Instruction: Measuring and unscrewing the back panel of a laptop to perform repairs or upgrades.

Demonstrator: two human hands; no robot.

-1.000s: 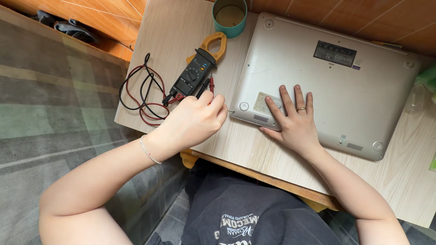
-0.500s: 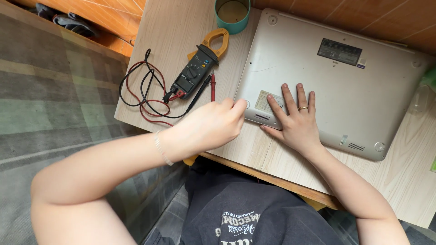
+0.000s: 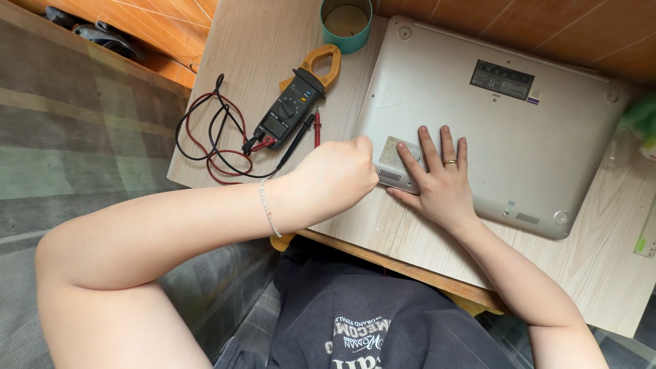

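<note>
A silver laptop (image 3: 533, 137) lies upside down on a light wooden table (image 3: 239, 48). My right hand (image 3: 441, 181), with a ring on one finger, rests flat on the laptop's near left part with its fingers spread. My left hand (image 3: 335, 181) is closed in a fist at the laptop's near left corner, touching its edge. I cannot see anything inside the fist. A bracelet sits on that wrist.
A black and orange clamp meter (image 3: 290, 109) lies left of the laptop, with red and black leads (image 3: 212, 137) coiled beside it. A teal cup (image 3: 346, 24) stands at the table's far edge. A green object (image 3: 642, 119) shows at the right. Grey-green matting (image 3: 68, 137) covers the floor.
My left hand has moved right, from beside the meter's leads to the laptop's near left corner. The right hand has stayed flat on the laptop.
</note>
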